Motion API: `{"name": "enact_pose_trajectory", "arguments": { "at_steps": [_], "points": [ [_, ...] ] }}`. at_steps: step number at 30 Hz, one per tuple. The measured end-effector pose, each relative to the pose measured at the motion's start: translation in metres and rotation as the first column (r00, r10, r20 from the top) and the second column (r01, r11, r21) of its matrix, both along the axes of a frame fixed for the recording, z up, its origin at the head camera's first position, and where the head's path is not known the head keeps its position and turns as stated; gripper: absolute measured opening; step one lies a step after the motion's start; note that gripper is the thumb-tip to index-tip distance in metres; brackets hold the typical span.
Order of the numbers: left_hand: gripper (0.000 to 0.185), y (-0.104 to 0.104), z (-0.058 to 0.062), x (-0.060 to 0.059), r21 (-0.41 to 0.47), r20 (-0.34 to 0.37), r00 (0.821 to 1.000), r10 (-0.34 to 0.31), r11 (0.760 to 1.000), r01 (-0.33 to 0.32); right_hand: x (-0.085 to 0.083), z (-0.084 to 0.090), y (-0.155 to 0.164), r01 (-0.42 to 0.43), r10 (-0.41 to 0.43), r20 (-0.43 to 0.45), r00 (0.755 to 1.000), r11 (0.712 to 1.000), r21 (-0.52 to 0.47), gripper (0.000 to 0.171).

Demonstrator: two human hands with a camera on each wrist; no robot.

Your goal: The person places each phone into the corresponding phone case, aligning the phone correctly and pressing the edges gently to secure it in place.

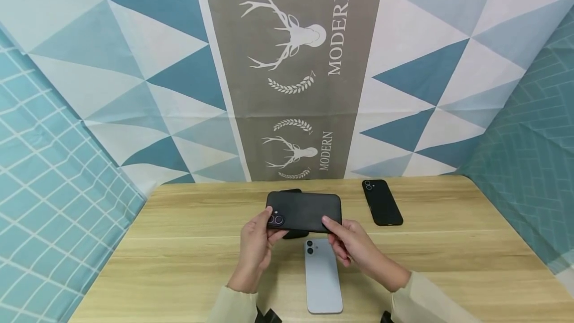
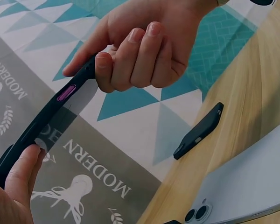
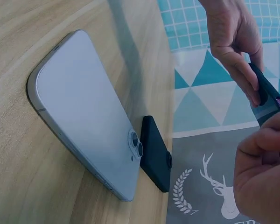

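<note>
A phone in a black case (image 1: pixel 307 211) is held sideways above the table, its back and camera lenses facing up. My left hand (image 1: pixel 255 243) pinches its camera end between thumb and fingers. At the opposite end my right hand (image 1: pixel 354 245) grips it, thumb on the back and the other fingers curled beneath. A purple strip (image 2: pixel 66 93) shows through a slot in the case's edge. Below the held phone lies another black phone (image 1: pixel 296 234), mostly hidden in the head view. Nearer to me, a silver-white phone (image 1: pixel 324 278) lies camera side up between my forearms.
A third black phone (image 1: pixel 383 203) lies at the back right of the wooden table (image 1: pixel 188 253). Patterned cloth (image 1: pixel 296 138) with deer heads hangs behind the table's back edge, and tiled-pattern cloth (image 1: pixel 45 163) hangs at the left.
</note>
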State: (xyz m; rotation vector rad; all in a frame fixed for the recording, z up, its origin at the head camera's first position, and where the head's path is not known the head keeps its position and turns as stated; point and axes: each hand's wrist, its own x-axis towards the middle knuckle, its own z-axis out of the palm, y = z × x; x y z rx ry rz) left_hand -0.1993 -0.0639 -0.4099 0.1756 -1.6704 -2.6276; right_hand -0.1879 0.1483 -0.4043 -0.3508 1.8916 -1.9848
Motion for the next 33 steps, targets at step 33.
{"name": "enact_pose_trajectory", "arguments": {
  "at_steps": [33],
  "points": [
    [0.032, -0.0024, 0.0055, 0.005, 0.095, -0.015, 0.988, -0.155, 0.983, 0.155, 0.0013, 0.0069, 0.0015, 0.127, -0.106, 0.126, 0.986, 0.977, -0.17, 0.023]
  ]
}}
